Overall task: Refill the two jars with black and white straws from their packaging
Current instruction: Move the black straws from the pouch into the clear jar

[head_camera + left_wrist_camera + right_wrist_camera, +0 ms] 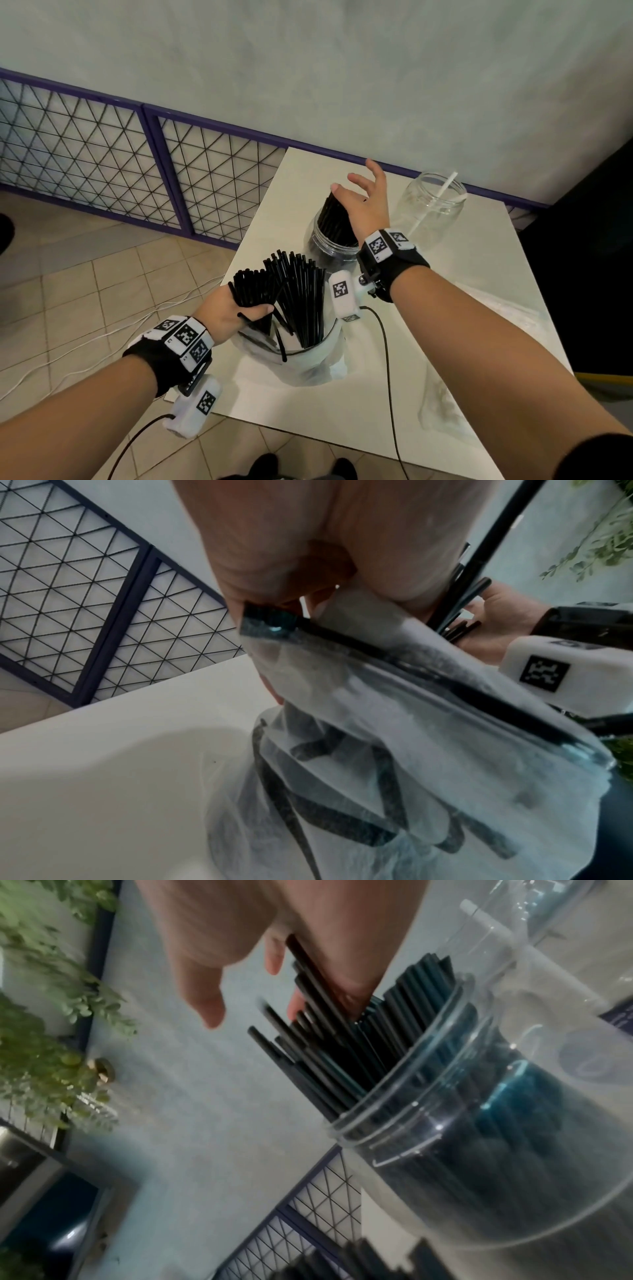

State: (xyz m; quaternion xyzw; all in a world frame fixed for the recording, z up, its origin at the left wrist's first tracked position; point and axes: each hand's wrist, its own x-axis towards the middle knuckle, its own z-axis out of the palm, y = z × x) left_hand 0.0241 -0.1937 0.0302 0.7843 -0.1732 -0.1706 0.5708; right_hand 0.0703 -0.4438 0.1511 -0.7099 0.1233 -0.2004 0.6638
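A clear plastic bag (308, 359) stands on the white table (479, 342) with black straws (301, 294) fanning out of its mouth. My left hand (239, 313) grips a bunch of these straws at the bag's rim; the bag (377, 750) fills the left wrist view below the palm (291, 547). Behind it a clear jar (320, 245) is packed with black straws (334, 219). My right hand (361, 198) lies open on their tops with its fingers spread, as also shows on the jar (479, 1123). A second jar (435, 209) holds one white straw (445, 190).
Crumpled clear plastic (442, 404) lies on the table's near right. A black cable (385, 353) runs from my right wrist across the table. A purple-framed wire mesh panel (102, 154) lines the wall, and white cables (102, 334) cross the tiled floor.
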